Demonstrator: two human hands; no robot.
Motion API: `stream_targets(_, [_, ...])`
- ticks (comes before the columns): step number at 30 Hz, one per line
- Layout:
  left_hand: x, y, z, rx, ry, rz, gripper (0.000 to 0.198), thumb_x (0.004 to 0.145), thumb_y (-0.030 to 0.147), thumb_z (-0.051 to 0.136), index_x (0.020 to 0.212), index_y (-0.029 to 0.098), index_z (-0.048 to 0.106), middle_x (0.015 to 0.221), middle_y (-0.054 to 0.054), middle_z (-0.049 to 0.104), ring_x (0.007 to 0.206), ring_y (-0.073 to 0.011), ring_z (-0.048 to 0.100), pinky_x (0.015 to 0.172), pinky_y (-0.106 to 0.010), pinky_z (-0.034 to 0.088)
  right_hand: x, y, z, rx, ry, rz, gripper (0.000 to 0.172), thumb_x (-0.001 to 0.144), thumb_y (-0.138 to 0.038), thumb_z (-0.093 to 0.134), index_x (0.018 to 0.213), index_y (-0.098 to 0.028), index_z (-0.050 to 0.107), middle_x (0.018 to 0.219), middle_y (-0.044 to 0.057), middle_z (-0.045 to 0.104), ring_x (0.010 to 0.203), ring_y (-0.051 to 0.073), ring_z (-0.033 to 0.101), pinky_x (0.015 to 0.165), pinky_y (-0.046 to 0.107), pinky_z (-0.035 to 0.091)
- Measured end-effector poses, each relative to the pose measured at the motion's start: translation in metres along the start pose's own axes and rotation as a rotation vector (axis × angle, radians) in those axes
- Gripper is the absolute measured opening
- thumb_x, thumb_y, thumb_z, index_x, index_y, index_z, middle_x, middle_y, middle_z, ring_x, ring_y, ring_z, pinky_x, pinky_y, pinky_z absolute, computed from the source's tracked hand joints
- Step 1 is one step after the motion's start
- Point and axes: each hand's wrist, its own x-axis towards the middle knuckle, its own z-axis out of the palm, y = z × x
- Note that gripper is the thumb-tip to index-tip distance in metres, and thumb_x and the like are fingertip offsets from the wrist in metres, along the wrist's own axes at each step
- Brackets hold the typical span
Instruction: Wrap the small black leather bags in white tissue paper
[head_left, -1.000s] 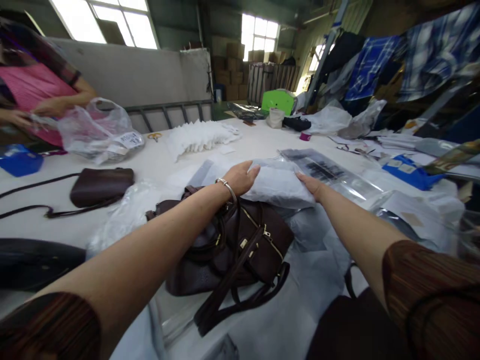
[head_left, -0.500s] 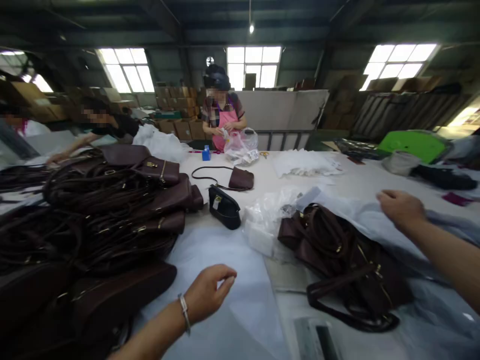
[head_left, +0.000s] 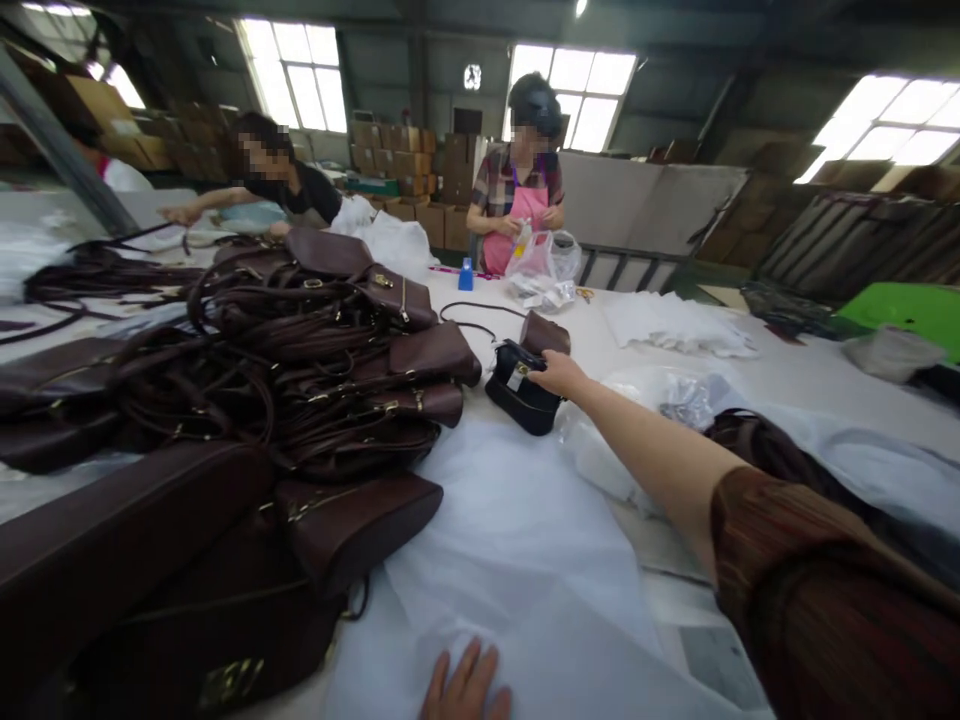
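Note:
Stretched forward across the table, my right hand [head_left: 561, 376] grips the upper right edge of a small black handbag [head_left: 529, 408] with a gold clasp and a pale tag. My left hand [head_left: 466, 685] is at the bottom edge of the view, fingers spread flat on white sheet material [head_left: 517, 540]. Just behind the black handbag lies a small brown bag [head_left: 547, 334] with a thin strap. Left of my hands is a big heap of dark brown leather bags [head_left: 360, 345] with gold zips and tangled straps.
Clear plastic bags [head_left: 615, 440] and another dark brown bag [head_left: 787, 450] lie under and beyond my right forearm. A co-worker in a pink apron [head_left: 517, 215] handles plastic across the table; another person [head_left: 289, 185] reaches over at left. A white stack [head_left: 675, 322] sits farther right.
My right hand has moved from the right side to the black handbag and taken hold of it. My left hand has dropped to the white sheet. The view has turned left.

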Motion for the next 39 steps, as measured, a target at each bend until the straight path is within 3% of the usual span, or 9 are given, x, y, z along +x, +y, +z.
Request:
stream_targets(4, [-0.033, -0.006, -0.001, -0.028, -0.12, -0.039, 0.062, 0.075, 0.053, 0.069, 0.134, 0.037, 0.059, 0.148, -0.008, 0.052, 0.14, -0.0361, 0.043, 0.114, -0.059, 0.037, -0.031, -0.011, 0.024, 0.027, 0.176, -0.313, 0.05, 0.083, -0.03, 0.063, 0.128, -0.011, 0.06, 0.138, 0.021, 0.052, 0.13, 0.037, 0.046, 0.112, 0.054, 0.036])
stream_targets(9, [-0.087, -0.017, 0.021, 0.017, -0.081, -0.115, 0.059, 0.081, 0.029, 0.065, 0.138, 0.031, 0.054, 0.161, -0.01, 0.032, 0.15, -0.0351, 0.026, 0.118, -0.062, 0.03, -0.119, -0.013, 0.026, 0.182, -0.087, -0.584, 0.046, 0.087, -0.041, 0.062, 0.126, -0.018, 0.065, 0.138, 0.014, 0.053, 0.13, 0.032, 0.048, 0.115, 0.05, 0.036])
stream_targets(14, [-0.112, -0.021, 0.024, -0.003, 0.175, -0.359, 0.07, 0.083, 0.031, 0.063, 0.148, 0.02, 0.041, 0.158, -0.02, 0.031, 0.143, -0.0354, 0.037, 0.112, -0.052, 0.042, -0.207, -0.009, 0.017, 0.176, -0.325, -0.557, 0.044, 0.089, -0.045, 0.06, 0.124, -0.02, 0.067, 0.134, 0.013, 0.059, 0.123, 0.031, 0.056, 0.112, 0.047, 0.041])
stream_targets(18, [-0.12, -0.014, 0.02, -0.2, 0.02, -0.485, 0.082, 0.085, 0.037, 0.062, 0.156, 0.016, 0.027, 0.102, -0.009, 0.068, 0.095, -0.0262, 0.068, 0.087, -0.039, 0.055, -0.267, -0.014, 0.014, 0.162, -0.432, -0.51, 0.041, 0.086, -0.044, 0.066, 0.122, -0.023, 0.07, 0.131, 0.009, 0.063, 0.121, 0.03, 0.058, 0.112, 0.046, 0.04])
stream_targets(21, [-0.13, -0.007, 0.023, -0.398, -0.053, -0.464, 0.083, 0.082, 0.032, 0.063, 0.155, 0.016, 0.027, 0.071, 0.004, 0.06, 0.068, -0.0175, 0.063, 0.073, -0.03, 0.052, -0.31, -0.019, 0.013, 0.173, -0.463, -0.485, 0.045, 0.084, -0.047, 0.069, 0.123, -0.024, 0.07, 0.131, 0.008, 0.064, 0.121, 0.03, 0.058, 0.111, 0.044, 0.039])
stream_targets(26, [-0.165, -0.009, 0.028, -0.62, 0.089, -0.503, 0.071, 0.083, 0.028, 0.055, 0.151, 0.019, 0.037, 0.063, 0.009, 0.05, 0.051, -0.0106, 0.052, 0.055, -0.022, 0.043, -0.385, -0.015, 0.006, 0.221, -0.487, -0.366, 0.052, 0.071, -0.053, 0.081, 0.115, -0.026, 0.074, 0.124, 0.007, 0.069, 0.12, 0.034, 0.059, 0.111, 0.046, 0.038])
stream_targets(30, [-0.2, -0.025, 0.02, -0.462, 0.224, -0.56, 0.07, 0.085, 0.027, 0.054, 0.152, 0.016, 0.036, 0.061, 0.007, 0.051, 0.05, -0.0113, 0.049, 0.052, -0.023, 0.038, -0.45, -0.011, -0.005, 0.293, -0.518, -0.203, 0.057, 0.063, -0.057, 0.085, 0.11, -0.025, 0.077, 0.108, 0.008, 0.075, 0.102, 0.032, 0.068, 0.103, 0.043, 0.046])
stream_targets(35, [-0.233, -0.05, 0.009, -0.261, 0.273, -0.573, 0.072, 0.084, 0.026, 0.055, 0.152, 0.018, 0.035, 0.069, 0.004, 0.063, 0.063, -0.0144, 0.059, 0.064, -0.025, 0.044, -0.51, -0.019, -0.005, 0.316, -0.676, -0.282, 0.054, 0.069, -0.059, 0.079, 0.11, -0.025, 0.077, 0.109, 0.008, 0.075, 0.092, 0.027, 0.071, 0.091, 0.037, 0.054])
stream_targets(39, [-0.245, -0.059, 0.008, -0.134, 0.304, -0.569, 0.067, 0.084, 0.03, 0.057, 0.148, 0.015, 0.041, 0.076, 0.0, 0.066, 0.074, -0.0179, 0.063, 0.07, -0.027, 0.046, -0.521, -0.032, 0.012, 0.289, -0.426, -0.388, 0.055, 0.082, -0.054, 0.07, 0.128, -0.024, 0.068, 0.131, 0.011, 0.065, 0.118, 0.03, 0.062, 0.107, 0.043, 0.045])
